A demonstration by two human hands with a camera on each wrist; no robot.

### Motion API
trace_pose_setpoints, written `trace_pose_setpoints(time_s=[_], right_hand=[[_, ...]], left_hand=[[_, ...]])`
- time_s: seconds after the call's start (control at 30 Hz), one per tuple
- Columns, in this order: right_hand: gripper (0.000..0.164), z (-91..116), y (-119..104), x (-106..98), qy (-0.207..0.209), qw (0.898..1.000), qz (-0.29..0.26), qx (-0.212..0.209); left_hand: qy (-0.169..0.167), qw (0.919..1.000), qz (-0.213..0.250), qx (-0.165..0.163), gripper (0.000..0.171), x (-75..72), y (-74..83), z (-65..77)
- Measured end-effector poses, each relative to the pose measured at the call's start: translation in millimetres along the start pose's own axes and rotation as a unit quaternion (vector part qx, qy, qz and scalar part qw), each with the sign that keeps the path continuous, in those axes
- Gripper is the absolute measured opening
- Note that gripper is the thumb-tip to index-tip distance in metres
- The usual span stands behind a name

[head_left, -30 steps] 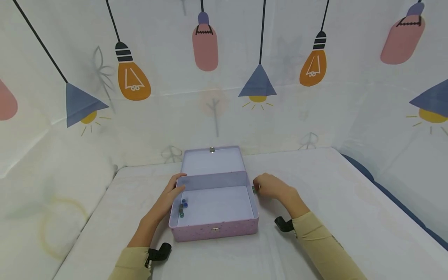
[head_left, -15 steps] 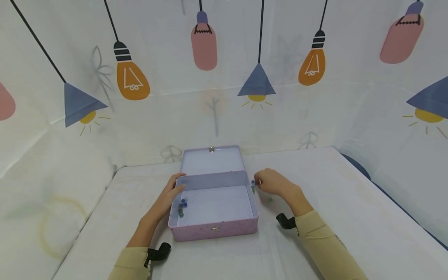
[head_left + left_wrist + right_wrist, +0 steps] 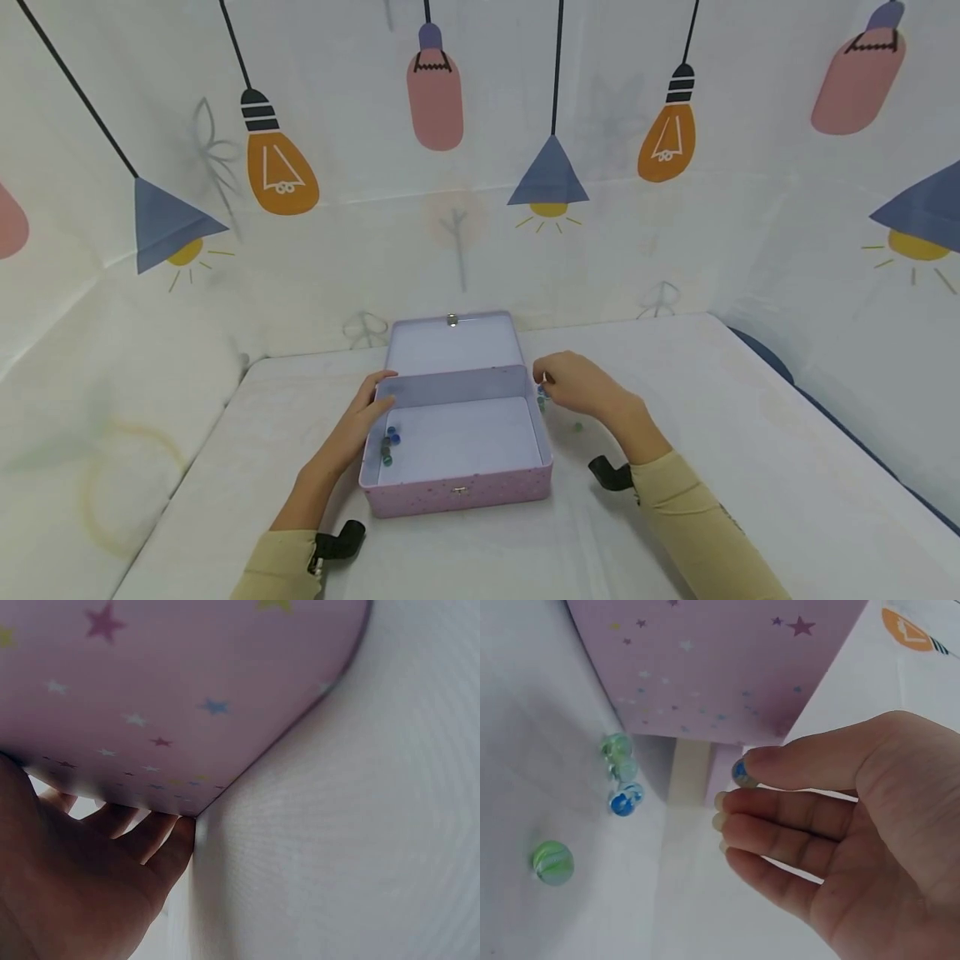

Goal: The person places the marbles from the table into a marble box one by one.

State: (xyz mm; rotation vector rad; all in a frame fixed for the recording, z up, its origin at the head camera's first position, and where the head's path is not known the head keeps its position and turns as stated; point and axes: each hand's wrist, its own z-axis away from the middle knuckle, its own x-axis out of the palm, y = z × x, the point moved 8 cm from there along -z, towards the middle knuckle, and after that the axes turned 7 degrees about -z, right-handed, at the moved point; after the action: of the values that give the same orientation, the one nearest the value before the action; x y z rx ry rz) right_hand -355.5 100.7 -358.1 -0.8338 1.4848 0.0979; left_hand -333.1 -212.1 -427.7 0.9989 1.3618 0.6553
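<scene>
A pink star-patterned tin box (image 3: 495, 487) lies with its lid (image 3: 457, 346) folded back. My left hand (image 3: 352, 433) holds its left side, thumb over the rim and fingers along the outer wall; in the left wrist view the fingers (image 3: 142, 832) meet the starry side. Above the table at the box's right rear, my right hand (image 3: 585, 383) pinches a blue glass marble (image 3: 741, 773) between thumb and index finger. Below that hand, several green and blue marbles (image 3: 626, 796) sit on the cloth by the box's right wall. Inside, several blue and green marbles (image 3: 387, 450) rest along the left.
One green marble (image 3: 553, 862) lies apart on the white-covered table (image 3: 675, 375), to the right of the box. A white cloth wall (image 3: 375, 250) printed with lamps and bulbs rises behind the table.
My right hand has lifted from beside the box's right wall, taken a marble and shifted towards the rim. Loose marbles it covered now show. The left hand stays on the box.
</scene>
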Motion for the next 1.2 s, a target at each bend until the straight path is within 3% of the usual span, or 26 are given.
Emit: trace_pose_setpoints(time_s=[0.33, 0.67, 1.03, 1.2], right_hand=[[0.015, 0.7, -14.8, -3.1, 0.032, 0.999, 0.026, -0.002], [0.012, 6.0, -47.4, -8.5, 0.079, 0.993, 0.055, -0.074], [0.012, 8.3, -84.7, 14.0, 0.077, 0.981, 0.077, -0.16], [0.013, 5.7, -88.8, 27.4, 0.057, 0.981, 0.08, -0.168]], left_hand=[[-0.001, 1.0, 0.002, 0.0, 0.045, 0.4, -0.8, -0.7], [-0.002, 1.0, 0.002, 0.0, 0.046, 0.2, 1.7, 0.8], [-0.003, 1.0, 0.001, 0.003, 0.046, 0.2, 3.2, 1.1], [0.0, 1.0, -0.002, 0.002, 0.046, -0.3, 3.6, 1.6]])
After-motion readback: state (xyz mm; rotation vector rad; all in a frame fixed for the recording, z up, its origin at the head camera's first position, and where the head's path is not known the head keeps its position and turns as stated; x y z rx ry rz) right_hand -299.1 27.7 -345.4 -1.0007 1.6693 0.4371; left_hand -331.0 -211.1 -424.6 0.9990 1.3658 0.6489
